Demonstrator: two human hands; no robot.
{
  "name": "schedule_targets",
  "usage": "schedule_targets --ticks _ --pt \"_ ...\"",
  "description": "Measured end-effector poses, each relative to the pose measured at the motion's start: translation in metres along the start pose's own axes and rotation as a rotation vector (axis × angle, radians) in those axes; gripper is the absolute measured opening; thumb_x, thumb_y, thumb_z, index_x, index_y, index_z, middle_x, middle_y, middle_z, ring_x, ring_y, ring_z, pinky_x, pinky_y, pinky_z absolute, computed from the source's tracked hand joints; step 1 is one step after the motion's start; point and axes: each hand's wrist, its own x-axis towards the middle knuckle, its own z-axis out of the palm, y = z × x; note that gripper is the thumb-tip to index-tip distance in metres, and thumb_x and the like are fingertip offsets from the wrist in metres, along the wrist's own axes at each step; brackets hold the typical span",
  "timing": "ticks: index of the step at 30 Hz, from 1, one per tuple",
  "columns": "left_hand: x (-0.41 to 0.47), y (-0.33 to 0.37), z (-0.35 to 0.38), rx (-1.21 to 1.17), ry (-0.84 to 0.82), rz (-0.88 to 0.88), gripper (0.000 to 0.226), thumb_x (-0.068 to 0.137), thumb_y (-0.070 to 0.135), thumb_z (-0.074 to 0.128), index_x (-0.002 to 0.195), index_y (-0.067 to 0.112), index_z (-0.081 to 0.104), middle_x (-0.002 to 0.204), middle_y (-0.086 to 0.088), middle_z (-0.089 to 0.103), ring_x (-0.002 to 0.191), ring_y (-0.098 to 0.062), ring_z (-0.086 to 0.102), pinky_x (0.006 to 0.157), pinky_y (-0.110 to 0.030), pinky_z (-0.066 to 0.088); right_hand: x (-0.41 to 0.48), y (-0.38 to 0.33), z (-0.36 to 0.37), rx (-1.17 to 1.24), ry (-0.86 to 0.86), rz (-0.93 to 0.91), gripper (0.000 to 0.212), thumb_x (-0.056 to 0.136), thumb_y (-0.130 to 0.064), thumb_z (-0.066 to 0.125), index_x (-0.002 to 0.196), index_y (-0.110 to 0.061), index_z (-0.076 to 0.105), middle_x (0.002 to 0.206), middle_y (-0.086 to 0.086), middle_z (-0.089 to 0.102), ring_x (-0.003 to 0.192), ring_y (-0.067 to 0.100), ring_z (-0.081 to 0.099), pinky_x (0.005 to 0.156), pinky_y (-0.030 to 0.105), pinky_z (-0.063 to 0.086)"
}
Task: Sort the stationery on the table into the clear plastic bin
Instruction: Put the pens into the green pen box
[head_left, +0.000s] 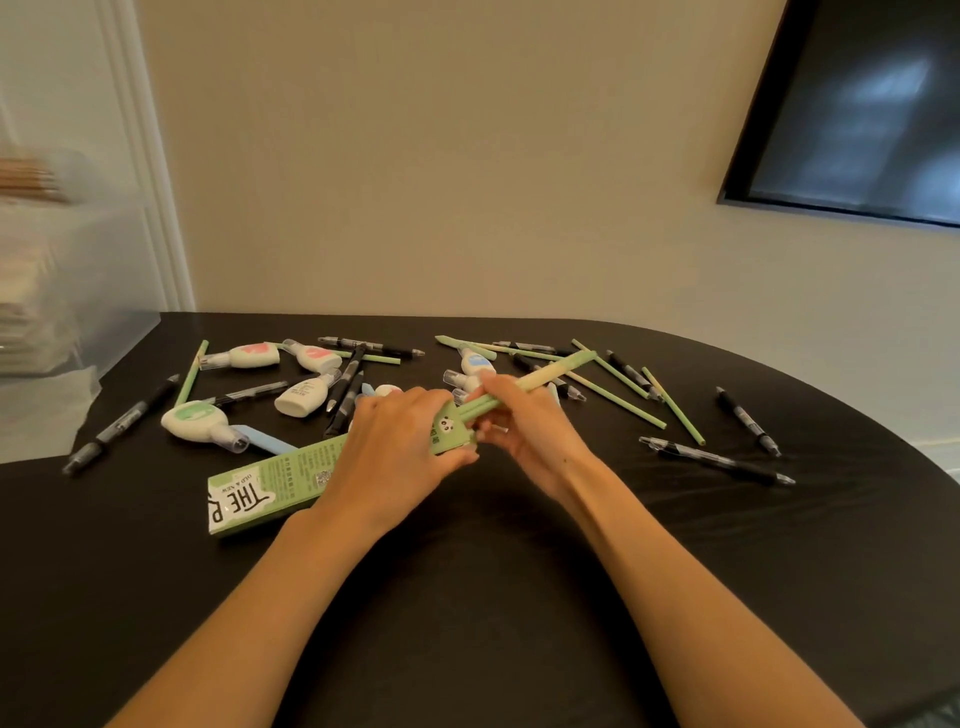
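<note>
At the middle of the dark tabletop (467, 597), the left hand (400, 441) grips the near end of a long green pencil box (260, 493), fingers curled over its top. The box lies slanted, with its printed end toward the left. The right hand (524, 421) closes round a bundle of green pencils (550, 376) at the box's panda-marked end; the hands hide whether the tips are inside. Around them lie scattered white correction tapes (192, 418), black pens (717, 460) and loose green pencils (672, 405), mostly beyond the hands. The clear plastic bin (67, 291) stands blurred at the tabletop's far left edge, well apart from both hands. A dark screen (857, 114) hangs on the wall at the upper right.
</note>
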Motion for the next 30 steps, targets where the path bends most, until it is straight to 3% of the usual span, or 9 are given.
schedule_targets --ticks 2,8,11,15,17,20,23,26,30 --pt "0.0 0.001 0.0 -0.001 0.016 -0.006 0.056 0.08 0.05 0.063 0.127 0.022 0.049 0.12 0.006 0.056 0.113 -0.013 0.047 0.096 -0.028 0.028 0.0 0.001 0.005 -0.113 -0.016 0.03 0.021 0.093 -0.024 0.054 0.084 -0.007 0.062 0.066 -0.001 0.06 0.058 0.008 0.047 0.057 0.021 0.043" --pt "0.003 0.001 0.001 0.026 0.006 -0.09 0.062 0.084 0.047 0.061 0.135 0.02 0.04 0.134 0.002 0.047 0.126 -0.015 0.038 0.101 -0.028 0.03 0.003 -0.009 -0.002 0.144 0.429 -0.036 0.009 0.098 -0.019 0.04 0.105 -0.016 0.046 0.085 0.014 0.062 0.059 0.015 0.056 0.052 0.022 0.046" --pt "0.003 0.001 0.002 0.036 0.001 -0.124 0.06 0.084 0.044 0.061 0.134 0.018 0.041 0.132 0.0 0.048 0.125 -0.016 0.039 0.099 -0.028 0.032 -0.002 -0.009 0.005 0.04 0.286 0.031 0.026 0.1 -0.017 0.037 0.117 -0.008 0.053 0.095 0.011 0.067 0.074 0.014 0.065 0.065 0.022 0.054" --pt "0.004 0.0 0.005 0.053 0.035 -0.146 0.055 0.084 0.042 0.063 0.129 0.017 0.046 0.127 0.0 0.052 0.119 -0.017 0.043 0.095 -0.028 0.034 -0.007 -0.008 0.019 -0.09 0.086 0.105 0.03 0.099 -0.021 0.038 0.113 -0.01 0.062 0.105 0.008 0.068 0.087 0.012 0.064 0.081 0.022 0.05" --pt "0.005 0.002 0.006 0.069 0.042 -0.163 0.055 0.084 0.043 0.062 0.13 0.017 0.045 0.127 0.0 0.051 0.119 -0.017 0.043 0.095 -0.028 0.034 -0.001 -0.005 0.017 -0.061 0.136 0.027 0.029 0.098 -0.016 0.041 0.123 -0.014 0.053 0.114 0.01 0.064 0.091 0.014 0.065 0.081 0.025 0.053" --pt "0.006 0.004 0.007 0.078 0.043 -0.187 0.056 0.084 0.044 0.062 0.13 0.018 0.044 0.127 0.0 0.051 0.119 -0.017 0.043 0.095 -0.029 0.035 0.004 -0.001 0.009 0.089 0.168 -0.082 0.061 0.096 -0.011 0.045 0.146 -0.034 0.018 0.128 0.009 0.055 0.106 0.023 0.063 0.089 0.036 0.054" --pt "0.006 0.006 0.007 0.074 0.042 -0.182 0.058 0.084 0.044 0.062 0.132 0.017 0.043 0.128 0.0 0.051 0.12 -0.018 0.043 0.095 -0.029 0.035 0.002 -0.003 0.004 0.174 0.154 -0.119 0.073 0.095 -0.009 0.047 0.146 -0.043 0.007 0.13 0.008 0.054 0.097 0.02 0.067 0.074 0.026 0.057" --pt "0.005 0.007 0.007 0.079 0.04 -0.173 0.06 0.084 0.044 0.062 0.134 0.018 0.043 0.13 0.001 0.051 0.122 -0.017 0.042 0.097 -0.028 0.034 0.002 -0.003 0.0 -0.034 0.245 -0.117 0.064 0.092 -0.004 0.051 0.146 -0.027 0.024 0.113 0.01 0.064 0.074 0.002 0.067 0.062 0.014 0.054" --pt "0.005 0.006 0.007 0.084 0.048 -0.188 0.059 0.083 0.044 0.063 0.132 0.019 0.044 0.128 0.001 0.052 0.12 -0.017 0.043 0.096 -0.029 0.034 -0.001 -0.005 0.003 -0.193 0.141 -0.022 0.029 0.093 -0.014 0.053 0.121 -0.014 0.06 0.095 0.002 0.069 0.084 0.009 0.066 0.072 0.016 0.053"
